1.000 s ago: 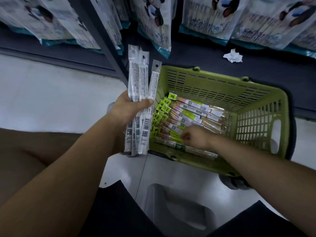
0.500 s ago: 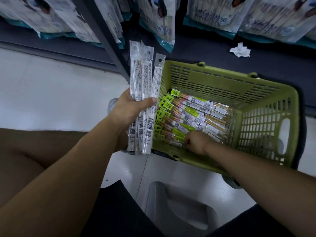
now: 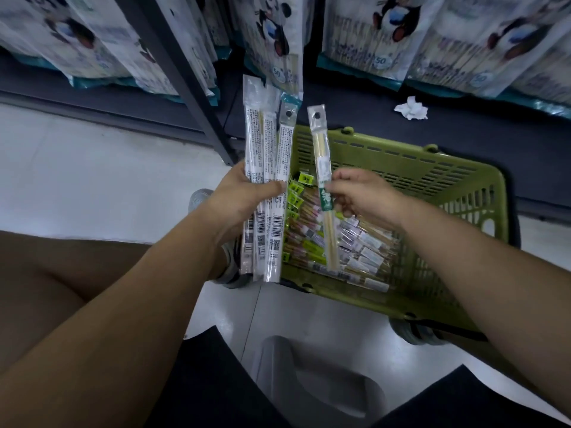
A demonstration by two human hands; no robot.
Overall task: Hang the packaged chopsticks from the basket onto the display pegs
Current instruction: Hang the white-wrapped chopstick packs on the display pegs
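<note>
On the far left, above a pale tiled floor, a bare knee juts into view, and white printed bags with teal bottom edges hang over a dark lower shelf. A dark metal upright post slants down to the floor just beside them.

Right of the post, the left hand grips a fanned bundle of long clear-plastic chopstick packets. The thumb is clamped across their fronts and the fingers are wrapped behind. The packets stand nearly upright, hang-hole tabs at the top and barcode labels at the bottom, in front of the basket's left edge. Part of a grey shoe shows behind the left wrist.

Next comes the right hand, which pinches a single clear packet of pale wooden chopsticks with a dark green band between thumb and fingertips at the band. That packet is held above the basket, tilted slightly, tab end up, close to the bundle but apart from it.

Below both hands a green slatted plastic basket rests on the floor against the shelf. It contains a heap of more packaged chopsticks with bright green and white labels, lying flat. Beyond the basket, a crumpled white scrap of paper lies on the shelf. More panda-printed bags hang above it to the right.
</note>
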